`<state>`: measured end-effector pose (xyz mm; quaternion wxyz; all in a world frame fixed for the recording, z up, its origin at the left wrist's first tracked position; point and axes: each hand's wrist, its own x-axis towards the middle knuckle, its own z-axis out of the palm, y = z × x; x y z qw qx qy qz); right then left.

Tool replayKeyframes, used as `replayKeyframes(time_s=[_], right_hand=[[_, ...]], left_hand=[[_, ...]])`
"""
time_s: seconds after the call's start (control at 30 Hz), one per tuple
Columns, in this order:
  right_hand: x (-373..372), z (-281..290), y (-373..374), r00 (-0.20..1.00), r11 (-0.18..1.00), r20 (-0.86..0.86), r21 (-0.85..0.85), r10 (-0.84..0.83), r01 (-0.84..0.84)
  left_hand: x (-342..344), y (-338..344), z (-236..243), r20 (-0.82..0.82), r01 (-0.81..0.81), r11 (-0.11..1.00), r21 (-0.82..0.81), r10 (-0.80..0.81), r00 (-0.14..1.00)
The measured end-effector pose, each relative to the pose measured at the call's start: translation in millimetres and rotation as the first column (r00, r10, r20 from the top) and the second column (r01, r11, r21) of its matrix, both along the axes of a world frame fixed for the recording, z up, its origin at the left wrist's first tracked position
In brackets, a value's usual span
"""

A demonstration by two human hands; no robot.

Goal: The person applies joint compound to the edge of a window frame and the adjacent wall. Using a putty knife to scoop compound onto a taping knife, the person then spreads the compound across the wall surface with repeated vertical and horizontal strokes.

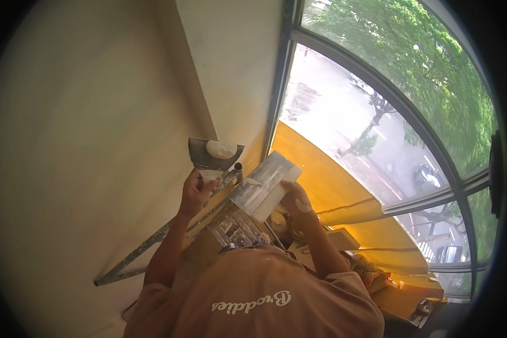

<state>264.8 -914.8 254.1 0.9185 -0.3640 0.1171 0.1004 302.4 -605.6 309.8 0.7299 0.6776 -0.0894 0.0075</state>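
Observation:
My left hand [194, 193] is closed around the handle of a wide putty knife [199, 152], its dark blade pointing up and away from me. A smooth lump of off-white putty [221, 149] sits on that blade. In my right hand [296, 199] is a flat rectangular plastering trowel [254, 183], gripped at its right edge and tilted, with grey, smeared metal and a paler strip along one side. The trowel's handle cannot be made out. Both tools are held in front of my chest, apart from each other, the knife left of the trowel.
A plain wall [84, 141] rises on the left, with a corner column [225, 62] ahead. Splattered metal poles [135, 260] slant below my left arm, beside a stained plank [236, 226]. At right, a yellow panel [315, 169] runs under a large framed window [377, 112].

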Motion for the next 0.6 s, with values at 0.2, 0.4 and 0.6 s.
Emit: replayKeyframes(time_s=[0.2,0.4,0.6], right_hand=[[2,23,28,0.985,0.894,-0.005,0.419,0.175,-0.156],[9,43,25,0.972,0.881,0.084,0.413,0.218,-0.233],[11,69,-15,0.980,0.902,0.139,0.388,0.143,-0.186]], left_hand=[[12,-16,-39,0.052,-0.074,0.910,0.408,0.058,0.997],[26,-35,-39,0.653,-0.103,0.914,0.393,-0.199,0.731],[23,4,-29,0.509,-0.185,0.658,0.730,-0.342,0.790]])
